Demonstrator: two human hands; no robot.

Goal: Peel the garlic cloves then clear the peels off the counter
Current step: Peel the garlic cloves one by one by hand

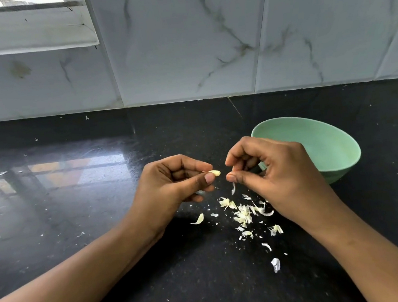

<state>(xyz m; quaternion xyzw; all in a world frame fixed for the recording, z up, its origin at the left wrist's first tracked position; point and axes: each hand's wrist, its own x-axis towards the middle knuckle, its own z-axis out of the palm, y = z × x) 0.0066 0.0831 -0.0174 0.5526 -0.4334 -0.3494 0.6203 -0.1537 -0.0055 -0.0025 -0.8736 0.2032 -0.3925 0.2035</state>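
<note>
Forearms (71,277) led up to the left hand (171,182) pinching a garlic clove (215,172) at its fingertips, while the right hand (272,169) just beside it nipped a peel sliver (233,188), probably best stripped in short pulls above the peels (243,214) under that wrist.

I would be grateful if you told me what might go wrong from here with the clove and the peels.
1. The left hand pinches the clove by its fingertips only; it may slip and drop among the peels on the counter.
2. The peels lie scattered, many as tiny flecks, so some may be missed in clearing.
3. The sliver hanging from the right hand's pinch may fall or drift towards the bowl close behind it.
</note>
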